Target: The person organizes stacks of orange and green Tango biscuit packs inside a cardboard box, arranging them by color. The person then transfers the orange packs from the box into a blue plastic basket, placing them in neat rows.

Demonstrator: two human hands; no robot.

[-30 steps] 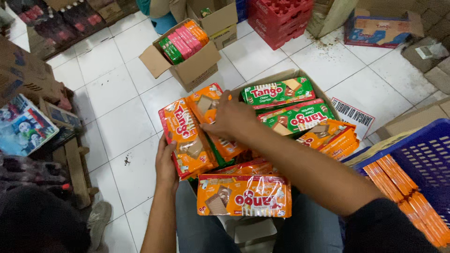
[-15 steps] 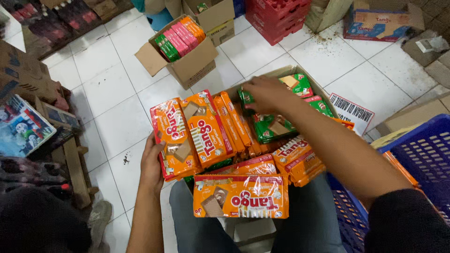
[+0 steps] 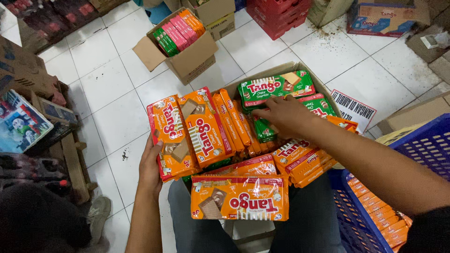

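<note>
A cardboard box (image 3: pixel 323 86) on my lap is packed with orange wafer packs (image 3: pixel 206 126) and green wafer packs (image 3: pixel 274 86). My left hand (image 3: pixel 151 166) props up a leaning stack of orange packs at the box's left side, its fingers behind an orange-red pack (image 3: pixel 169 136). My right hand (image 3: pixel 283 115) reaches into the middle of the box and grips upright green packs (image 3: pixel 264 129) below a flat green one. One orange pack (image 3: pixel 239 197) lies flat at the near edge, over my knees.
A blue plastic basket (image 3: pixel 424 143) with orange packs (image 3: pixel 379 211) stands at my right. On the white tiled floor ahead sit an open carton (image 3: pixel 190 58) of green, pink and orange packs and a red crate (image 3: pixel 281 16). Cardboard boxes (image 3: pixel 23 75) pile up on the left.
My right hand has slid from the top of the green packs down into the box's middle. The orange stack held by my left hand stands more upright. The view has shifted slightly.
</note>
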